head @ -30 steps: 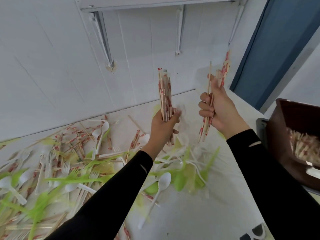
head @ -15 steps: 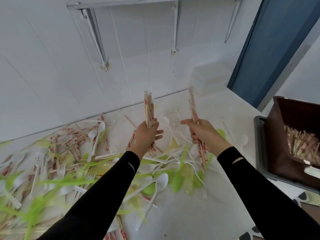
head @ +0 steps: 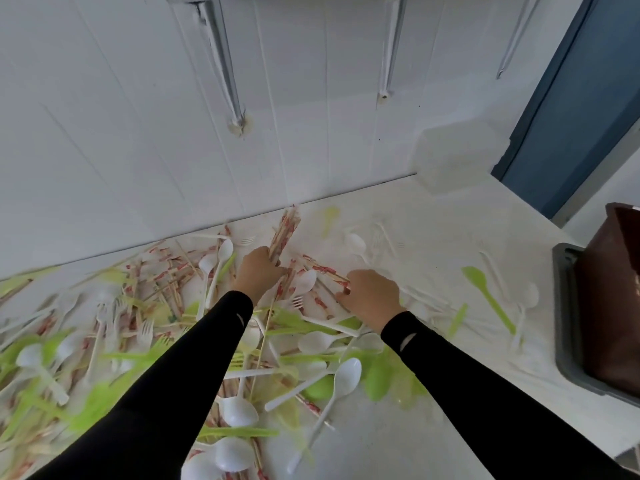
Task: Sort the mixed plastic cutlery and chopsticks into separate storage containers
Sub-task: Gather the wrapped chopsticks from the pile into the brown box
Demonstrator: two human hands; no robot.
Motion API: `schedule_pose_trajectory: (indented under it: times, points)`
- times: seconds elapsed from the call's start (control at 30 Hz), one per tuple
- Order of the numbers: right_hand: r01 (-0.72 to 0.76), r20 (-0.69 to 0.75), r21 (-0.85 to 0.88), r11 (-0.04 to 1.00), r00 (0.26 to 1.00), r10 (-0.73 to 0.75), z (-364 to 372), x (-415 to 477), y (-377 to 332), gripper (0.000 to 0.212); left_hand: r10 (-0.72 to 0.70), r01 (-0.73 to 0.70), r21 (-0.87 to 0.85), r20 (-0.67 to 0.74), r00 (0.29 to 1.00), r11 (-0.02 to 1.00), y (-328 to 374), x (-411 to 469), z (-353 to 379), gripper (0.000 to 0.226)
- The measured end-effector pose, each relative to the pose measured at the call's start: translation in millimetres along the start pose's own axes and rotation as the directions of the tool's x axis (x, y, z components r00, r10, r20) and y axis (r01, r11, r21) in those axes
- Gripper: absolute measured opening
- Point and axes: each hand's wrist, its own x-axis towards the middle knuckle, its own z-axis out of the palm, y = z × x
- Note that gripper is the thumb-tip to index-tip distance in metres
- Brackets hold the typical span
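Head view: both hands have dropped to the pile. Left hand (head: 258, 271) grips bundle (head: 285, 230) jutting above it; right hand (head: 370, 292) lands on chopsticks (head: 323, 268), grasp unclear. Likely gathering more.

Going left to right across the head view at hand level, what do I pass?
Left hand gripping a chopstick bundle → right hand holding chopsticks → green utensil → brown bin.

We hold a chopstick bundle (head: 284, 233), wrapped in red and white, tilted upward in our left hand (head: 258, 275). Our right hand (head: 369, 292) grips a second bunch (head: 323, 269) low over the desk (head: 433, 244). White spoons (head: 346, 375) and green cutlery (head: 485, 292) lie jumbled there. A brown container (head: 609, 299) stands far right.
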Motion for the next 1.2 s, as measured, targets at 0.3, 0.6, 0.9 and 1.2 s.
schedule_pose_trajectory:
  times: [0.3, 0.6, 0.9, 1.2]
  points:
    - [-0.062, 0.119, 0.042, 0.997, 0.991, 0.057, 6.6, 23.6, -11.2, 0.022, -0.089, 0.069, 0.155, 0.125, 0.988, 0.986, -5.5, 0.3, 5.5, 0.031]
    - [-0.15, 0.124, 0.196, 0.969, 0.984, 0.127, -1.1, 25.3, 22.1, 0.024, -0.032, 0.001, 0.295, 0.098, 0.995, 0.955, -0.1, -12.0, 10.6, 0.028]
    - [-0.048, 0.093, 0.101, 0.994, 0.995, 0.038, 8.7, 13.2, 14.9, 0.026, 0.209, -0.238, -0.094, -0.251, 0.945, 0.967, 28.9, -9.5, -10.2, 0.018]
    - [-0.028, 0.088, -0.011, 1.0, 0.996, 0.029, 2.6, 7.8, 4.6, 0.031, 0.187, -0.419, -0.457, -0.47, 0.863, 0.785, 10.7, -43.6, -10.9, 0.014]
